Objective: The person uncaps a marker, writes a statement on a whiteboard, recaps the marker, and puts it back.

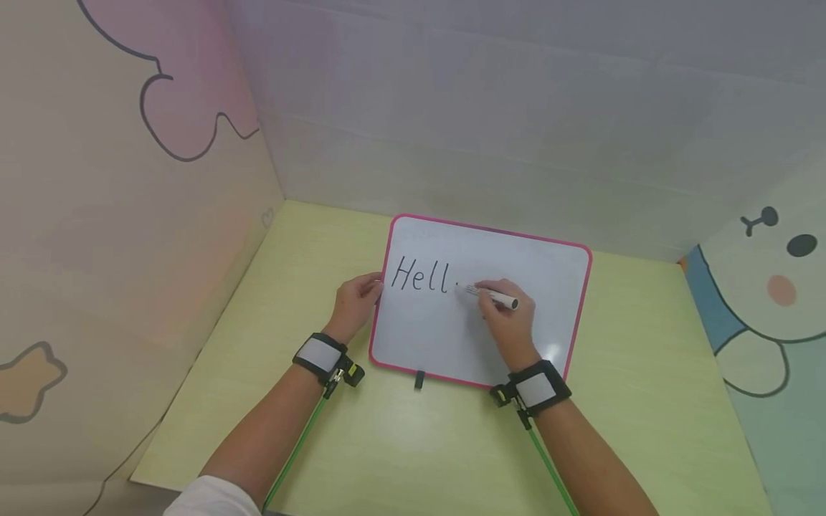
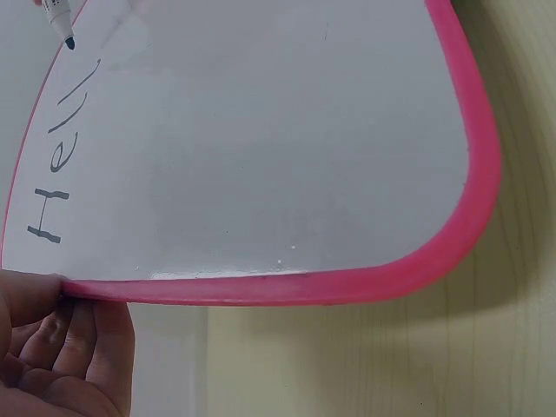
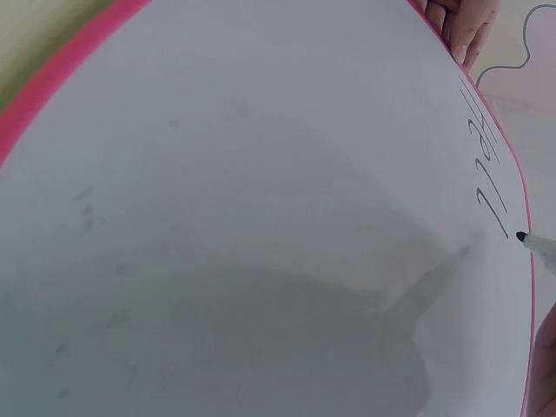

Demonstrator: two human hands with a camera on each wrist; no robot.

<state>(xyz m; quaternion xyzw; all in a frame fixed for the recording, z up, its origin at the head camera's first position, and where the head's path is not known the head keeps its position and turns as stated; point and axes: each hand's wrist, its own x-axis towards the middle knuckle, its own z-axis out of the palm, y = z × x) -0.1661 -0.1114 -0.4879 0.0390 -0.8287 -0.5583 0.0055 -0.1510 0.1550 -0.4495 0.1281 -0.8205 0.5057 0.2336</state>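
Note:
A whiteboard (image 1: 432,333) with a pink frame leans back at a tilt above the table, "Hell" (image 1: 421,276) written in dark ink at its upper left. My left hand (image 1: 353,301) grips the board's left edge; in the left wrist view its thumb (image 2: 30,295) lies at the pink rim and the fingers curl below. Between thumb and fingers, my right hand (image 1: 511,319) pinches a white marker (image 1: 497,295) with a dark end. In the right wrist view the marker's dark tip (image 3: 521,236) is just past the last "l", close to the board surface.
The board stands on a pale yellow-green table (image 1: 658,373), near a plain light back wall (image 1: 484,129). A small black tab (image 1: 419,380) sits at the board's lower edge. Cartoon-printed walls (image 1: 129,251) flank the table. Each wrist wears a black strap (image 1: 545,390) with a small camera.

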